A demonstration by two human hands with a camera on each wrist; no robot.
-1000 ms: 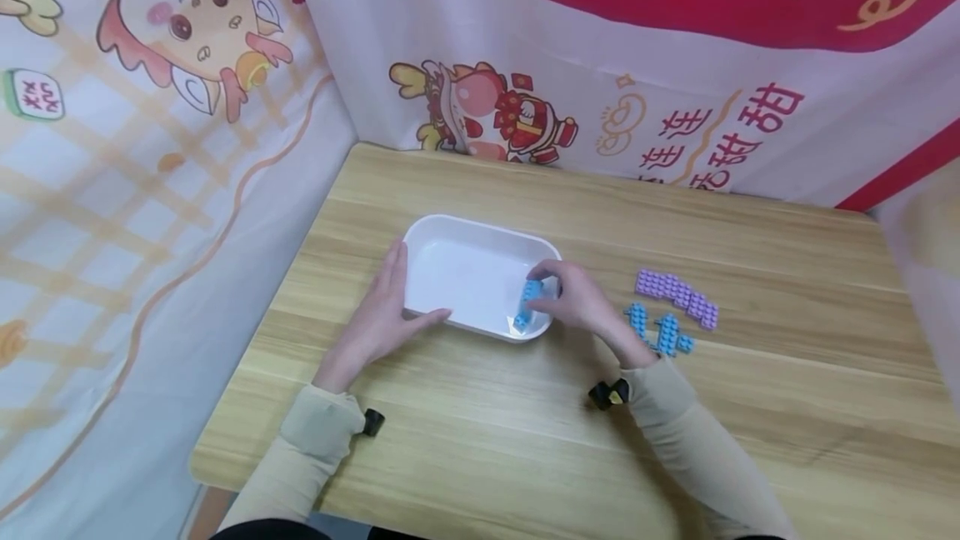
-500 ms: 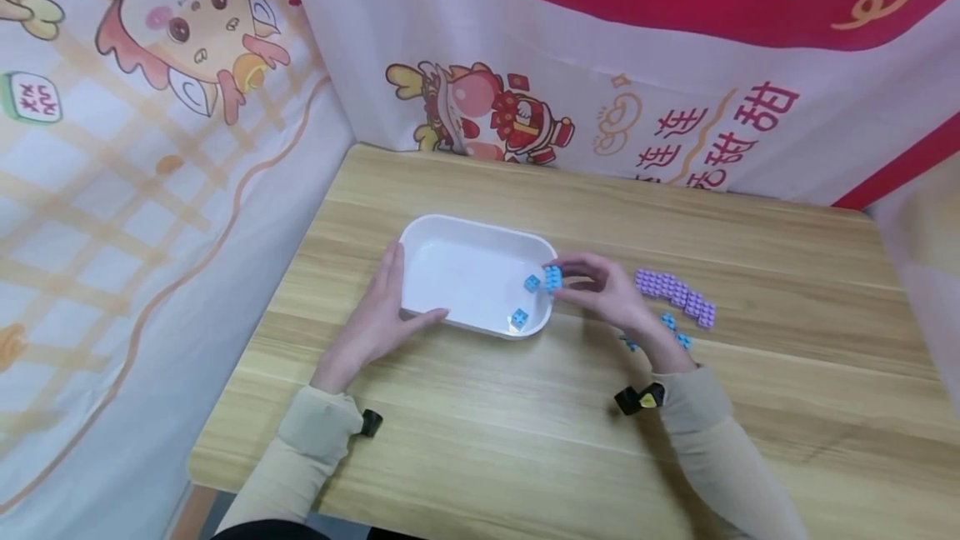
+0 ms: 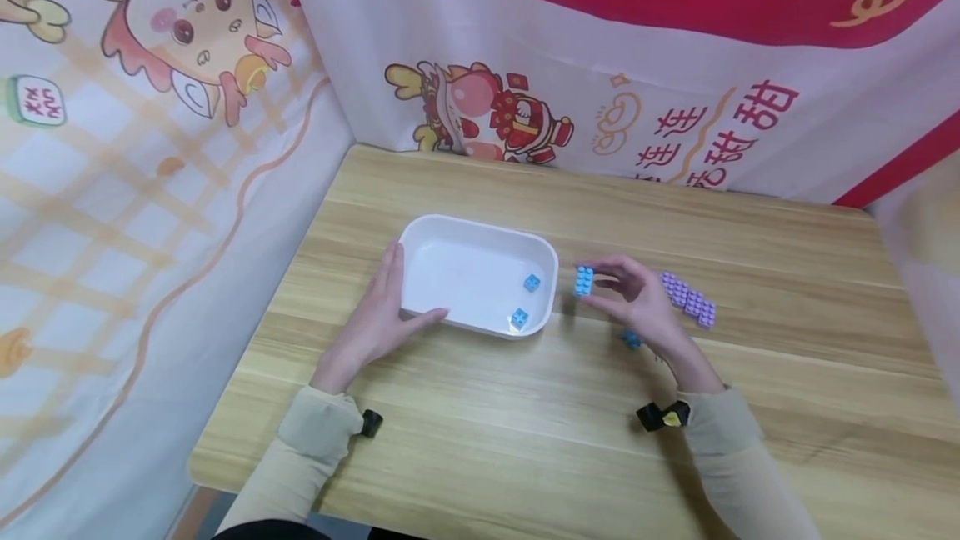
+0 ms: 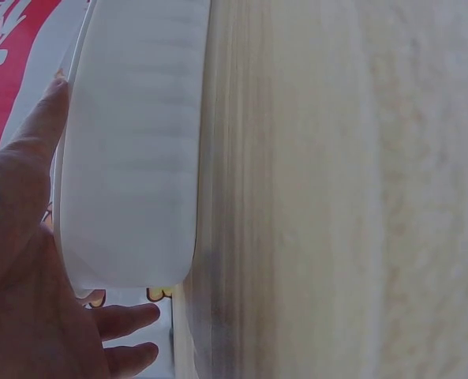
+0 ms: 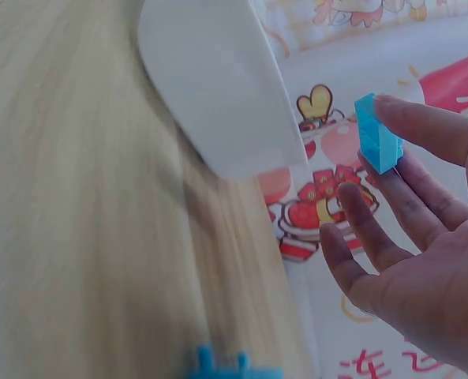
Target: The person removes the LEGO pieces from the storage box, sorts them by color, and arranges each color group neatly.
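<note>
A white tray [image 3: 461, 273] stands on the wooden table. My left hand [image 3: 375, 315] rests against its left end, the thumb along the near rim and the fingers along the side, nearly straight. Two small blue toy bricks [image 3: 532, 282] lie apart in the tray's right end. Just right of the tray, my right hand [image 3: 645, 302] pinches a larger blue toy brick [image 3: 582, 281] between thumb and fingertips, above the table. In the right wrist view this brick [image 5: 378, 136] shows its hollow underside, while the other fingers spread loosely.
Purple bricks [image 3: 688, 300] lie in a row behind my right hand, partly hidden by it. More blue bricks [image 3: 631, 338] sit under the right wrist, mostly covered. Printed cloth [image 3: 480, 115] hangs along the table's far and left edges.
My right hand has moved right, out of the tray, carrying the larger blue brick. The two small bricks stay in the tray, now uncovered. My left hand has kept its place.
</note>
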